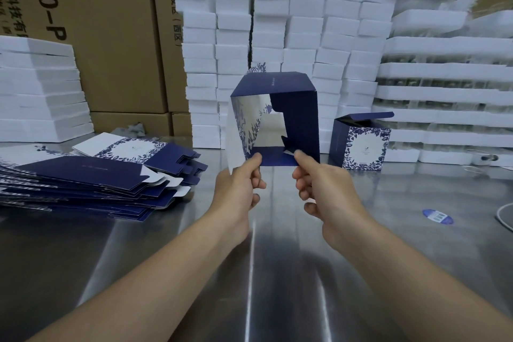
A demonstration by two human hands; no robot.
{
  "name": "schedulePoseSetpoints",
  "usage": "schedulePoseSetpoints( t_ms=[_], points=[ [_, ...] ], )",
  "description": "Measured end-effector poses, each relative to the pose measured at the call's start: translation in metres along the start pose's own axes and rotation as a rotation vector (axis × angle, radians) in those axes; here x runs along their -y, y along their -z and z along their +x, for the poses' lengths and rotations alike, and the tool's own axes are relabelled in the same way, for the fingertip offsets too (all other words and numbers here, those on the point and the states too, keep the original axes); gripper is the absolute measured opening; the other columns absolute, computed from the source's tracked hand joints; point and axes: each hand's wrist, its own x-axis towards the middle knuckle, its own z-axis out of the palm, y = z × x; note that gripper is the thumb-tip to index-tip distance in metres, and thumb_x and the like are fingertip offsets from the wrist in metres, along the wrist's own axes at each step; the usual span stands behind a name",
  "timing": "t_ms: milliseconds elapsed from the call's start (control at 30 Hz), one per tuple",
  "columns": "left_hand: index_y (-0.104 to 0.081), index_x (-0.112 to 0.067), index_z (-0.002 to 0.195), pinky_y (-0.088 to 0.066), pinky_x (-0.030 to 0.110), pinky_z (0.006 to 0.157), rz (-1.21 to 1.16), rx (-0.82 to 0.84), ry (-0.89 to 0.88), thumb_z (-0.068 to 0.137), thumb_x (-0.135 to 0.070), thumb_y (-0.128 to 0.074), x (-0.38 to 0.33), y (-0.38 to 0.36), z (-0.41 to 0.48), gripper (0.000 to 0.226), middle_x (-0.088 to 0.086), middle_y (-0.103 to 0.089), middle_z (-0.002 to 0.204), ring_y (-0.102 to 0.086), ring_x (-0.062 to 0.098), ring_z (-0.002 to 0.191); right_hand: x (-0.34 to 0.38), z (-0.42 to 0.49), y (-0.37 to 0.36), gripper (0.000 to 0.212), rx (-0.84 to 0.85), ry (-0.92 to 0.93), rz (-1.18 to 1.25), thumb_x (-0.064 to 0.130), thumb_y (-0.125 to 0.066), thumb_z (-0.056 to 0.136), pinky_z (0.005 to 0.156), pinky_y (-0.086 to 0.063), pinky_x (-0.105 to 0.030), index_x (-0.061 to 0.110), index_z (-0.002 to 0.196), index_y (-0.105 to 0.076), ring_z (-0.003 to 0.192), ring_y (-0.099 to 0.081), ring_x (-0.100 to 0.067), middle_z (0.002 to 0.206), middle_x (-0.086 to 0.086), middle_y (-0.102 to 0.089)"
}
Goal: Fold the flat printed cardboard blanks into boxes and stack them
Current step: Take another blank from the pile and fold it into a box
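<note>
Your left hand point(241, 187) pinches lower left corner of half-opened box point(295, 116), thumb on top, other fingers curled beneath. Your right hand point(319, 189) pinches lower right edge beside bottom tab, remaining fingers curled. Box held up over steel table point(249, 272), open end facing you. Flat blanks point(91, 175) piled at your left. One folded box point(361, 143) stands on table at right, lid flap raised, before white foam stacks point(277, 36)

both forearms point(172, 258) bare — left hand point(238, 186) and right hand point(324, 189) bare as well.
</note>
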Motion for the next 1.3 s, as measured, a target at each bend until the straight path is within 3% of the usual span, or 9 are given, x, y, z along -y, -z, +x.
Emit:
schedulePoseSetpoints(
  t_ms=[133, 233, 333, 433, 633, 900, 1100, 1300],
  points=[
    [-0.053, -0.020, 0.067, -0.034, 0.027, 0.060, -0.006, -0.013, 0.017, 0.097, -0.038, -0.071, -0.002, 0.002, 0.002, 0.039, -0.004, -0.046, 0.060, -0.055, 0.010, 0.064, -0.001, 0.001, 0.000, 0.038, -0.032, 0.061, 0.035, 0.038, -0.071, 0.099, 0.049, -0.033, -0.020, 0.017, 0.068, -0.063, 0.042, -0.042, -0.005, 0.050, 0.010, -0.053],
    [-0.052, -0.024, 0.065, -0.035, 0.026, 0.058, -0.031, -0.003, 0.056, 0.095, -0.043, -0.073, -0.002, 0.002, 0.001, 0.042, -0.007, -0.045, 0.058, -0.055, 0.008, 0.060, -0.002, 0.000, -0.001, 0.038, -0.036, 0.073, 0.052, 0.033, -0.070, 0.100, 0.053, -0.032, -0.023, 0.016, 0.067, -0.064, 0.044, -0.041, -0.006, 0.051, 0.008, -0.054],
    [-0.053, -0.027, 0.055, -0.037, 0.025, 0.056, -0.060, 0.085, 0.098, 0.094, -0.052, -0.074, -0.001, 0.001, -0.001, 0.050, -0.008, -0.044, 0.056, -0.053, 0.008, 0.057, 0.000, 0.000, -0.001, 0.037, -0.010, 0.062, 0.088, 0.032, -0.070, 0.100, 0.050, -0.031, -0.021, 0.014, 0.069, -0.063, 0.046, -0.039, -0.008, 0.053, 0.006, -0.053],
    [-0.054, -0.026, 0.047, -0.037, 0.022, 0.054, -0.038, 0.136, 0.067, 0.098, -0.044, -0.071, 0.002, -0.002, -0.001, 0.056, -0.007, -0.044, 0.057, -0.053, 0.008, 0.057, 0.000, -0.002, -0.001, 0.037, 0.033, 0.055, 0.097, 0.033, -0.070, 0.100, 0.046, -0.031, -0.018, 0.016, 0.068, -0.062, 0.045, -0.040, -0.007, 0.054, 0.006, -0.053],
    [-0.054, -0.026, 0.047, -0.038, 0.023, 0.057, -0.046, 0.189, 0.047, 0.099, -0.041, -0.069, 0.000, -0.001, 0.001, 0.056, -0.007, -0.047, 0.057, -0.053, 0.006, 0.054, 0.000, -0.005, -0.004, 0.039, 0.175, 0.016, 0.032, 0.044, -0.070, 0.096, 0.051, -0.034, -0.022, 0.021, 0.067, -0.063, 0.050, -0.045, -0.009, 0.061, 0.004, -0.056],
    [-0.047, -0.025, 0.052, -0.039, 0.030, 0.066, 0.040, 0.298, 0.022, 0.093, -0.059, -0.067, 0.002, -0.007, -0.011, 0.057, -0.003, -0.048, 0.058, -0.052, 0.013, 0.062, -0.002, -0.009, -0.006, 0.045, 0.265, 0.055, 0.048, 0.034, -0.066, 0.100, 0.048, -0.033, -0.019, 0.019, 0.058, -0.063, 0.049, -0.042, -0.009, 0.058, 0.001, -0.054],
    [-0.043, -0.025, 0.048, -0.039, 0.029, 0.065, 0.075, 0.212, -0.008, 0.100, -0.048, -0.064, -0.002, -0.007, -0.010, 0.061, -0.003, -0.042, 0.055, -0.049, 0.012, 0.058, 0.003, -0.006, -0.001, 0.042, 0.206, 0.002, -0.065, 0.048, -0.072, 0.092, 0.052, -0.034, -0.023, 0.023, 0.060, -0.064, 0.052, -0.046, -0.010, 0.060, 0.004, -0.055],
    [-0.044, -0.027, 0.053, -0.036, 0.028, 0.060, 0.055, 0.157, 0.037, 0.094, -0.051, -0.071, -0.005, 0.000, -0.005, 0.055, -0.007, -0.039, 0.056, -0.048, 0.013, 0.058, 0.005, -0.001, 0.004, 0.038, 0.187, -0.003, -0.030, 0.036, -0.069, 0.098, 0.050, -0.030, -0.022, 0.021, 0.063, -0.067, 0.050, -0.044, -0.008, 0.061, 0.004, -0.056]
  ],
)
